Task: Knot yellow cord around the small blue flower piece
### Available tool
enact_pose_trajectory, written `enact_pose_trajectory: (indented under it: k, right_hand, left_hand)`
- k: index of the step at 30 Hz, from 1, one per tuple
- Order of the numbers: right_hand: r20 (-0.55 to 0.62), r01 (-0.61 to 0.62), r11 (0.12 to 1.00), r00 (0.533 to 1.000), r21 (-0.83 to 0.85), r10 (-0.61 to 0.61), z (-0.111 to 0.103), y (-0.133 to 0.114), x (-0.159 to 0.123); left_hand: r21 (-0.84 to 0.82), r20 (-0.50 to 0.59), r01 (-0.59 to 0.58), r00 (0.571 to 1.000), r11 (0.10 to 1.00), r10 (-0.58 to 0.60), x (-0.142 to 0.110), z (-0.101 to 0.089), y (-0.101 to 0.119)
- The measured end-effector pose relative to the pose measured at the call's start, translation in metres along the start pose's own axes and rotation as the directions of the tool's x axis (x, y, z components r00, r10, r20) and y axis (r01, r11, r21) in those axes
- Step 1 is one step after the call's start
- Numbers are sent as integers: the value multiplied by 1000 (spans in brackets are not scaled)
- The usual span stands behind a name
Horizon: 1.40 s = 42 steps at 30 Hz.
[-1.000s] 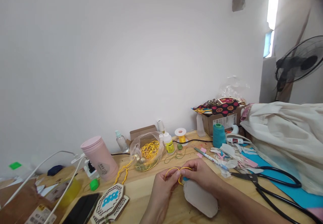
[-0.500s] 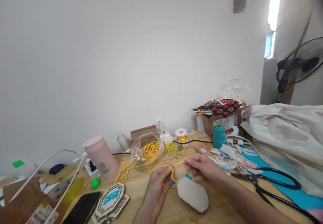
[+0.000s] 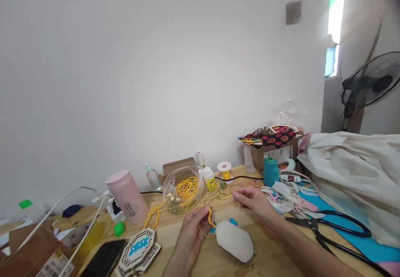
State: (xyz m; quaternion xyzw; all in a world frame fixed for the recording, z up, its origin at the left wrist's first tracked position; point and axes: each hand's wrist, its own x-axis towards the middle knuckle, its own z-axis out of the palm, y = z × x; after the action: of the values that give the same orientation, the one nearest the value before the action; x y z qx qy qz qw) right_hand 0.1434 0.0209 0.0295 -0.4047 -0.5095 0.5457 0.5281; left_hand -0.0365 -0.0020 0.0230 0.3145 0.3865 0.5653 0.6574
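Note:
My left hand point(image 3: 194, 227) pinches a yellow cord point(image 3: 210, 218) close to where it joins a pale, rounded fabric piece point(image 3: 235, 241). A thin length of the same cord stretches up and right to my right hand point(image 3: 254, 200), whose thumb and fingertips are closed on its end. Below the left fingers a loose loop of cord hangs. The fabric piece lies on the wooden table point(image 3: 175, 264) between both hands, plain side up. Just behind it are small blue flower-like bits point(image 3: 233, 222).
Black-handled scissors point(image 3: 315, 225) and fabric scraps point(image 3: 287, 198) lie right, near a teal thread cone point(image 3: 271, 173). Behind stand a glue bottle point(image 3: 209, 180), a bag of yellow cord point(image 3: 186, 187) and a pink tumbler point(image 3: 128, 198). Left are wooden hexagonal pieces point(image 3: 137, 245) and a phone point(image 3: 104, 258).
My right hand has moved slightly right and up, drawing its length of cord out longer. The fabric piece has shifted a little left in view.

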Motion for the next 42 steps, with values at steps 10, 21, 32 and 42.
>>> enact_pose_trajectory:
  k: [10, 21, 32, 42]
  right_hand:
    - [-1, -26, 987, 1000, 159, 26, 1, -3, -4]
    - [-60, -42, 983, 997, 179, 54, -4, 6, 3]
    - [-54, -27, 986, 998, 163, 36, -3, 4, 2]
    - [-17, -51, 985, 998, 165, 55, -4, 8, 4]
  left_hand:
    - [335, -38, -122, 989, 934, 143, 4, -2, -1]
    - [355, 52, -69, 997, 933, 54, 4, -3, -5]
    - [385, 62, -36, 998, 922, 13, 8, -6, -9]
    - [367, 49, -21, 999, 930, 4, 5, -3, -7]
